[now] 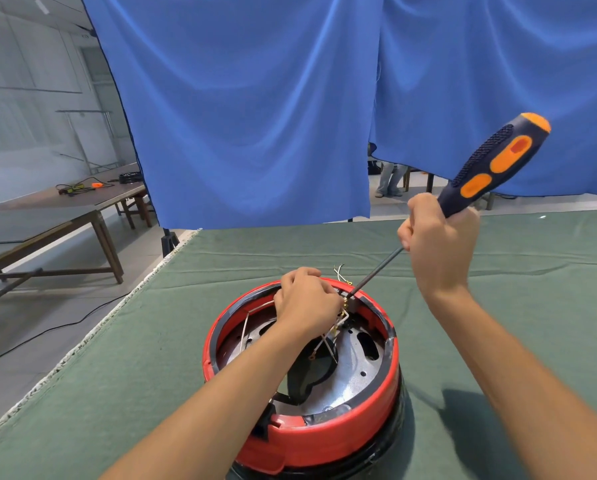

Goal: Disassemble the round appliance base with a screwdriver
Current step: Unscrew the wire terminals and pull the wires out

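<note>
Two bare forearms, left hand (307,301) and right hand (439,242), without sleeves, gloves or jewellery.

Workshop hall: blue curtain (255,109) partitions, long worktables (65,202).

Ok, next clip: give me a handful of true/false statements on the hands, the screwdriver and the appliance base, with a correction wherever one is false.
1. The right hand grips the screwdriver low on its handle. True.
2. The screwdriver tip is at the near rim of the appliance base. False: it meets the far rim, beside the left hand.
3. The left hand lies flat on the green cloth. False: its fingers are curled at the wires inside the base.
4. The base has a red outer ring. True.
5. The backdrop curtain is red. False: it is blue.
</note>
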Action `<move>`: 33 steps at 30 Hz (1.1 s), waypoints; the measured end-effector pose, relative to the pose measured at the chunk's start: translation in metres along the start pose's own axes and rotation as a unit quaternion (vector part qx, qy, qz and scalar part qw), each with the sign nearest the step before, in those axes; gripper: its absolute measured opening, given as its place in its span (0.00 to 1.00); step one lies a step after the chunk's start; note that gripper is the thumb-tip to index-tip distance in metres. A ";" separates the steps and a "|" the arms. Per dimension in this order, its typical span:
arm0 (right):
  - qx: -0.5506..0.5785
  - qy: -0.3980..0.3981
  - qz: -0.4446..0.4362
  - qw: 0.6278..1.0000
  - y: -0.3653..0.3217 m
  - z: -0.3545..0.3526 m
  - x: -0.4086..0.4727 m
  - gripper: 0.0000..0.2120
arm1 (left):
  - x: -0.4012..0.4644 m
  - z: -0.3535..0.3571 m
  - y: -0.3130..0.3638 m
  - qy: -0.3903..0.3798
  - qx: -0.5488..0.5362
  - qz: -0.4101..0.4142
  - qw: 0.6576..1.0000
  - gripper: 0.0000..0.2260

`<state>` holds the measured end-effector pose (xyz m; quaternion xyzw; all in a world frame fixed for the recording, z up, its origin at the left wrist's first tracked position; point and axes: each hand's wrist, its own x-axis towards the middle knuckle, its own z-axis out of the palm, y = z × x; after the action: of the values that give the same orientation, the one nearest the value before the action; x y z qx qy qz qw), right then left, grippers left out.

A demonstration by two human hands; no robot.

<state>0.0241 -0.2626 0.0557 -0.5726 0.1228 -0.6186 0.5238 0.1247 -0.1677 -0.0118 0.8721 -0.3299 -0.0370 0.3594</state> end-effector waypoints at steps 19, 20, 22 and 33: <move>-0.104 -0.021 0.060 0.993 0.002 0.017 0.026 0.16 | 0.001 0.001 -0.001 0.000 0.003 -0.001 1.000 0.06; -0.104 -0.018 0.072 0.992 0.004 0.017 0.029 0.16 | 0.001 0.001 -0.001 0.001 0.004 -0.001 1.000 0.07; -0.100 -0.006 0.101 0.990 0.009 0.015 0.035 0.13 | 0.001 0.001 0.000 0.003 0.004 0.000 1.000 0.07; -0.057 -0.042 -0.018 0.997 -0.005 0.012 0.002 0.15 | 0.001 0.000 -0.001 -0.003 -0.006 -0.001 1.000 0.07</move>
<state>0.0321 -0.2565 0.0642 -0.6294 0.1256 -0.5951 0.4836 0.1260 -0.1681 -0.0120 0.8700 -0.3303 -0.0420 0.3637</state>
